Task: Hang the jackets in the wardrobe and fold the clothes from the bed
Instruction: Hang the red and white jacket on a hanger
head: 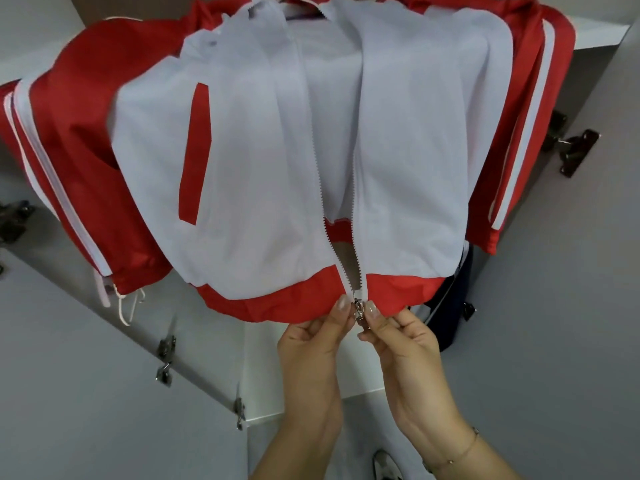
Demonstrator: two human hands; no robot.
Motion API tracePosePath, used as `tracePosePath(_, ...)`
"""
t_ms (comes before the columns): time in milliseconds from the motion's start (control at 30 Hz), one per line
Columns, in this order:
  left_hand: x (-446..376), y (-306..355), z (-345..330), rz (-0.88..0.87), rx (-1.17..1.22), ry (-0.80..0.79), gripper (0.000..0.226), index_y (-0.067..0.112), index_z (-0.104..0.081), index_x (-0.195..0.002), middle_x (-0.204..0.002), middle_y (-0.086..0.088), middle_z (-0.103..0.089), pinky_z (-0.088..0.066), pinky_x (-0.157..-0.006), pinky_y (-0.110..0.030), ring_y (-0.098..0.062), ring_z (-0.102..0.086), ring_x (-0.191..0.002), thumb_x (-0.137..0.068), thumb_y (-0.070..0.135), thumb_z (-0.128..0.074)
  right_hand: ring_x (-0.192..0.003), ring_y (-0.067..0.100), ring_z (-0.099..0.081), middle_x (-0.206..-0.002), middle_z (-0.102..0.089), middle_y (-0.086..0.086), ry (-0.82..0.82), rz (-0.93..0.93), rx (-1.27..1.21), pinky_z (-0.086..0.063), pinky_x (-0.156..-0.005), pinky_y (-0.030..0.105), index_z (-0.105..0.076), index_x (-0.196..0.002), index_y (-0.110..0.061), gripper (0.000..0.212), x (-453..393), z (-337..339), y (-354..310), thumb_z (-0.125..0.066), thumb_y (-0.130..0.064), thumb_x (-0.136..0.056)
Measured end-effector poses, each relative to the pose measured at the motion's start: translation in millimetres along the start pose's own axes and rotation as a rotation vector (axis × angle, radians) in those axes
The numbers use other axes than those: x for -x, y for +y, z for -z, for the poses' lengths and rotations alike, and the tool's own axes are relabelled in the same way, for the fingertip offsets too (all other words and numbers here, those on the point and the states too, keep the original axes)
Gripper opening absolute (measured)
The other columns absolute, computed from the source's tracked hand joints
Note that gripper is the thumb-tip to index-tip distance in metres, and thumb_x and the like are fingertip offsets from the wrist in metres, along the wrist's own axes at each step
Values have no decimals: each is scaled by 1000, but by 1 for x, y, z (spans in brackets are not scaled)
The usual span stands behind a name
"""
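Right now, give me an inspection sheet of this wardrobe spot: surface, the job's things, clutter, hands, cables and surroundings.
Surface: white wardrobe shelf above the jacket.
Job's things: red and white jacket hanging, front unzipped, both zip ends meeting at the zip slider on the hem.
Clutter: dark garment hanging behind the jacket; white hanger hook at lower left.
Hands: left hand pinches the hem beside the slider; right hand pinches the hem on the other side, fingers curled; bracelet on the right wrist.
Cables: nothing seen.
Surroundings: grey wardrobe doors open, metal hinges showing; a shoe at the bottom edge.
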State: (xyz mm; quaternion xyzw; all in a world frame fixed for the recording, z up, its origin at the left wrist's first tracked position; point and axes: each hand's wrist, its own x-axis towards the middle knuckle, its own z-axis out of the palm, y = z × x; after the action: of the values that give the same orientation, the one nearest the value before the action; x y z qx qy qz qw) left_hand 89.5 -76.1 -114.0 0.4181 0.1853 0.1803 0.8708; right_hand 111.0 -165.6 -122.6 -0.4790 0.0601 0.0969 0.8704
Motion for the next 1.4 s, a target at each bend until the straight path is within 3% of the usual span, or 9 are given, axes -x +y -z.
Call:
tracePosePath(200,2,-4,-2,-25,-2,29,33,17,-78,-96,-102,-10,-75,-55,-79,-19,-20,-72,-98,-64,26,-82,-66,14,-58,-63,-58,6,42,6,-30,-53,-79,24,-69,-66,-15,13,1,-6,6,-71,-20,-77)
tracePosePath(433,1,-9,-1,-40,-50,15,32,19,-78,-95,-101,-9,-75,-54,-81,-17,-19,-71,-99,-65,28,-81,-72,13,-60,-71,-65,4,44,82,-37,-53,-77,25,-72,-88,-8,16,0,-9,6,-70,-21,-78)
tracePosePath(667,-7,-9,10,-5,-224,-89,26,24,-79,-95,-101,-2,-76,-52,-83,-13,-12,-70,-100,-70,29,-77,-65,10,-54,-67,-57,3,125,95,13,-48,-77,26,-67,-81,-3,19,-7,-3,9,-73,-20,-76)
tracePosePath(833,-11,-10,22,-2,-384,-85,19,20,-80,-91,-94,0,-77,-48,-74,-8,-5,-70,-87,-74,26,-77,-70,5,-57,-79,-68,0,34,76,194,-49,-73,19,-76,-94,-9,21,-11,8,9,-69,-25,-84)
tracePosePath(1000,-15,-16,31,1,-493,-41,8,19,-79,-75,-74,3,-74,-46,-64,-7,3,-62,-65,-81,21,-75,-68,2,-62,-76,-72,-3,-77,-7,400,-48,-67,11,-76,-80,-18,21,-5,14,13,-63,-33,-86)
tracePosePath(1100,-16,-19,36,-21,-532,-33,13,13,-77,-76,-77,-14,-71,-50,-70,-16,-8,-61,-73,-80,25,-76,-62,4,-64,-71,-73,3,-119,15,417,-48,-61,13,-73,-85,-8,8,0,17,14,-65,-8,-88)
tracePosePath(1200,-16,-23,41,-78,-601,-5,30,-1,-68,-74,-70,-25,-60,-46,-69,-26,-18,-53,-68,-82,26,-76,-49,9,-56,-60,-66,6,-110,-30,481,-47,-53,18,-72,-82,-4,13,0,21,11,-63,-6,-91)
tracePosePath(1300,-18,-23,42,-144,-690,13,44,10,-49,-51,-49,-5,-36,-35,-54,-19,-9,-34,-51,-81,27,-77,-44,14,-52,-59,-62,9,-124,-90,501,-43,-42,23,-72,-82,0,29,1,23,8,-54,-16,-98)
tracePosePath(1400,-21,-23,44,-150,-712,-6,43,15,-49,-50,-48,4,-36,-35,-52,-16,-9,-32,-49,-82,26,-76,-44,18,-54,-62,-62,10,-108,-154,473,-44,-37,25,-71,-89,-1,32,-1,24,5,-48,-19,-102)
